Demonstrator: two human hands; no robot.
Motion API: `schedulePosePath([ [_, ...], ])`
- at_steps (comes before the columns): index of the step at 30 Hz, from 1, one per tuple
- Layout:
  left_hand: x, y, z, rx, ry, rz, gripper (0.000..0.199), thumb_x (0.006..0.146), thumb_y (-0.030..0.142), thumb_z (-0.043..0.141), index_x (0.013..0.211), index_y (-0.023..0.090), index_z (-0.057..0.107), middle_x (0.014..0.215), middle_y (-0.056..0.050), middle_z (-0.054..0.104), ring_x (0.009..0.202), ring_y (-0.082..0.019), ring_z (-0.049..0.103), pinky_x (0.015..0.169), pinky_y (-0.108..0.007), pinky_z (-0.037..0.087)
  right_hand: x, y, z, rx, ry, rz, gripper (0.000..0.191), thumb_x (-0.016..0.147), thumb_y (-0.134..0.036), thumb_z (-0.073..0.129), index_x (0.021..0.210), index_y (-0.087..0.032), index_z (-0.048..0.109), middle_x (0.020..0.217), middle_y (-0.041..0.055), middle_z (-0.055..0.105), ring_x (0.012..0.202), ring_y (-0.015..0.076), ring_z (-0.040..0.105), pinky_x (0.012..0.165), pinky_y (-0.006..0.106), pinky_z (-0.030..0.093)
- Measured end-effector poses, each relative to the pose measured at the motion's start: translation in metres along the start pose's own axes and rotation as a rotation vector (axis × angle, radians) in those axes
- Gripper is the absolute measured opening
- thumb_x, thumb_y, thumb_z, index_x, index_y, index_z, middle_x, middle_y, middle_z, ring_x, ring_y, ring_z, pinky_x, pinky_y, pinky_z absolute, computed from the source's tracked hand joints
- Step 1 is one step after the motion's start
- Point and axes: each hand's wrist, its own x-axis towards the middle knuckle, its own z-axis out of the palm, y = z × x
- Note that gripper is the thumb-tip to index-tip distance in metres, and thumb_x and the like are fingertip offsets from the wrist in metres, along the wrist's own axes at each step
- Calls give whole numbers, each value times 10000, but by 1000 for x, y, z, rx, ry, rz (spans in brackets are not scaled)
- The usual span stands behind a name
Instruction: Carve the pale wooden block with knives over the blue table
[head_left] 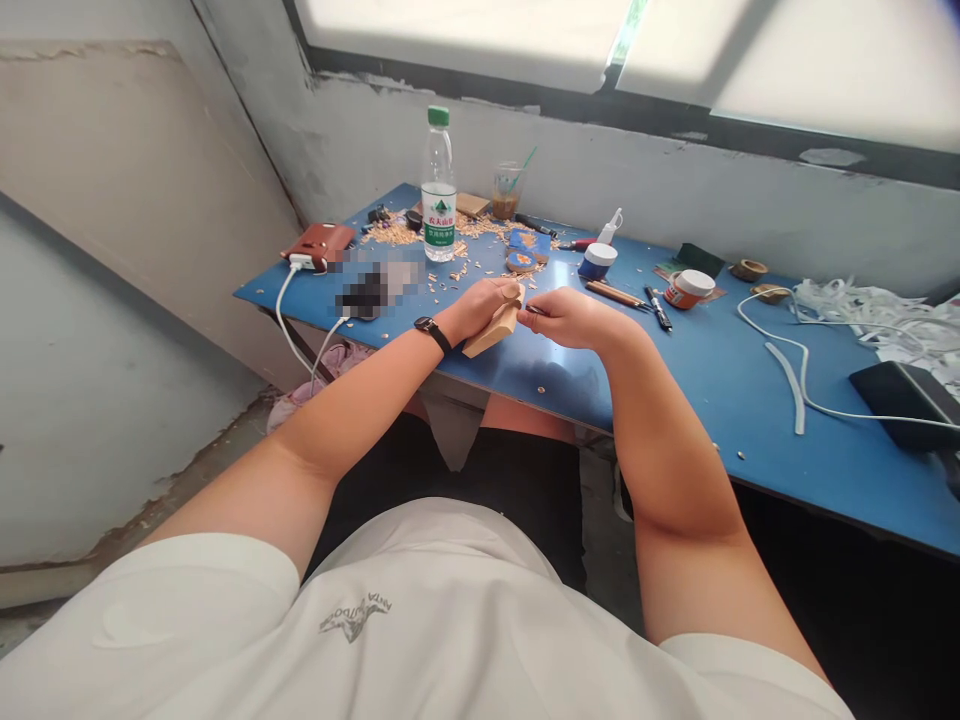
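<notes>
My left hand (486, 306), with a black watch on its wrist, is wrapped round a pale wooden block (491, 335). The block is tilted above the near edge of the blue table, its lower end pointing toward me. Close against the block's upper right side, my right hand (564, 318) is closed on a slim carving tool (534, 310). Only a small dark part of that tool shows between the fingers, so its blade and handle shape are hidden. Wood shavings (391, 228) lie scattered on the table behind both hands.
A water bottle (439, 190) stands beyond my left hand, near a cup (507, 190). Jars (598, 262), a marker (658, 309) and wooden-handled tools (616, 294) lie to the right. White cables (806, 370) cross the blue table (720, 400). A brown case (321, 243) sits left.
</notes>
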Motion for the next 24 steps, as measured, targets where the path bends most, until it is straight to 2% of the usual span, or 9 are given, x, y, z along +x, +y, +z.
schedulePosePath([
  [3, 1, 3, -2, 42, -11, 47, 422, 1058, 545, 680, 777, 249, 575, 816, -26, 542, 807, -209, 512, 810, -388, 455, 6, 6, 4, -26, 62, -6, 549, 1328, -488, 595, 840, -253, 500, 723, -27, 450, 776, 170, 442, 753, 369, 369],
  [9, 2, 6, -2, 92, -23, 112, 390, 1054, 437, 595, 716, 258, 514, 765, -30, 534, 801, -208, 518, 822, -390, 460, 14, 14, 8, -61, 126, 47, 608, 1331, -601, 612, 837, -258, 527, 720, -11, 515, 768, 173, 463, 737, 380, 344],
  [12, 2, 3, -3, 88, -4, 16, 361, 1042, 397, 582, 712, 249, 582, 719, -33, 576, 721, -194, 500, 735, -385, 420, 14, 13, 8, -73, 146, 86, 615, 1317, -589, 671, 819, -255, 532, 720, -4, 533, 773, 172, 486, 735, 383, 339],
  [15, 3, -2, -4, 68, 28, -76, 397, 1063, 406, 588, 707, 237, 636, 684, -36, 602, 642, -176, 481, 670, -388, 372, 16, 12, 9, -91, 177, 111, 639, 1279, -607, 748, 794, -253, 531, 713, 7, 544, 768, 177, 509, 732, 384, 333],
  [19, 6, -8, -4, 14, 70, -67, 457, 1112, 441, 630, 706, 232, 651, 673, -36, 614, 630, -164, 478, 653, -383, 370, 20, 14, 11, -108, 209, 122, 756, 1209, -872, 742, 797, -269, 545, 707, 45, 578, 789, 216, 556, 722, 405, 311],
  [21, 8, -10, -4, -7, 74, -85, 524, 1168, 503, 619, 723, 231, 661, 678, -41, 635, 624, -165, 491, 651, -385, 378, 20, 15, 11, -108, 204, 162, 778, 1164, -943, 761, 824, -278, 545, 738, 53, 599, 817, 230, 575, 731, 408, 311],
  [24, 9, -10, -4, -1, 75, -91, 619, 1223, 614, 622, 742, 227, 673, 686, -48, 665, 637, -169, 522, 663, -388, 397, 18, 15, 9, -74, 170, 147, 684, 1195, -820, 810, 881, -279, 532, 819, 37, 633, 851, 218, 581, 771, 390, 331],
])
